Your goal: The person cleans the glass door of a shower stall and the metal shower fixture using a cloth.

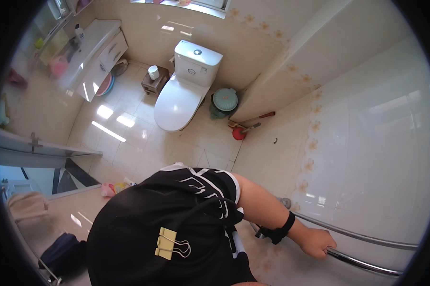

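My right arm reaches out to the right from a black sleeve with white lines, with a black strap round the wrist. At its end my right hand (316,243) is closed round a chrome bar (365,264) along the wall. Beside that bar runs a ribbed metal shower hose (353,231), apart from the fingers. Part of a chrome fitting (285,202) shows behind the forearm. A yellow binder clip (167,243) is fixed to the black shirt (129,229). My left hand is out of sight. A sliver of skin at the lower edge is too small to identify.
Ahead stands a white toilet (179,102) with its lid down. Beside it are a lidded bin (225,99), a red plunger (239,133) and a small brown stand (155,85). A white vanity (93,57) lines the left wall; dark cloth (62,255) hangs at lower left.
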The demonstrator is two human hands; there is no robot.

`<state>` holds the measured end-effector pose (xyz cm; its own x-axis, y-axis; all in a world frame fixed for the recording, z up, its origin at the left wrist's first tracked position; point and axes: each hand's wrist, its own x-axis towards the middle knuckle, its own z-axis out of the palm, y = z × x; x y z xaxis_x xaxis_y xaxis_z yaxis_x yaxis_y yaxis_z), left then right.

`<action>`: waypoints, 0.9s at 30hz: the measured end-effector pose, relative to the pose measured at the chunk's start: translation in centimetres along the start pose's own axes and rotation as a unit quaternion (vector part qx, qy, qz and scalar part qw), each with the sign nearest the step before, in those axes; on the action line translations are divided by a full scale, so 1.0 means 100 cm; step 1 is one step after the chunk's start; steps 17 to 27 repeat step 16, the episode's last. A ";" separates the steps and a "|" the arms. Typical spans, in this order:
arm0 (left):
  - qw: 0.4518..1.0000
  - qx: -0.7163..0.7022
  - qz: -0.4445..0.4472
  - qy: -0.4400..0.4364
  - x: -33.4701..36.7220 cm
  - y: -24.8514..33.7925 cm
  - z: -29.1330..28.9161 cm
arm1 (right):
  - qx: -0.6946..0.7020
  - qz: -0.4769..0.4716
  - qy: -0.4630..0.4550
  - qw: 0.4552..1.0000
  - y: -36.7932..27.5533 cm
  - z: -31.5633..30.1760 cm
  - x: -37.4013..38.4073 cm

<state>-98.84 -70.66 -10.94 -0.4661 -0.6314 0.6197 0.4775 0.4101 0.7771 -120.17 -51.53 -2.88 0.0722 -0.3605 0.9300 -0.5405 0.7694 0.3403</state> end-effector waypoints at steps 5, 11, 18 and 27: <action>0.999 0.026 -0.021 0.006 0.007 0.000 0.001 | -0.046 0.075 -0.008 0.996 -0.013 -0.004 0.014; 0.998 0.061 -0.033 0.002 -0.008 0.004 -0.010 | 0.011 0.066 -0.023 0.997 -0.038 -0.024 -0.001; 0.979 0.189 0.002 -0.077 -0.070 0.070 -0.075 | 0.003 0.058 -0.039 0.998 -0.039 -0.024 -0.015; 0.979 0.189 0.002 -0.077 -0.070 0.070 -0.075 | 0.003 0.058 -0.039 0.998 -0.039 -0.024 -0.015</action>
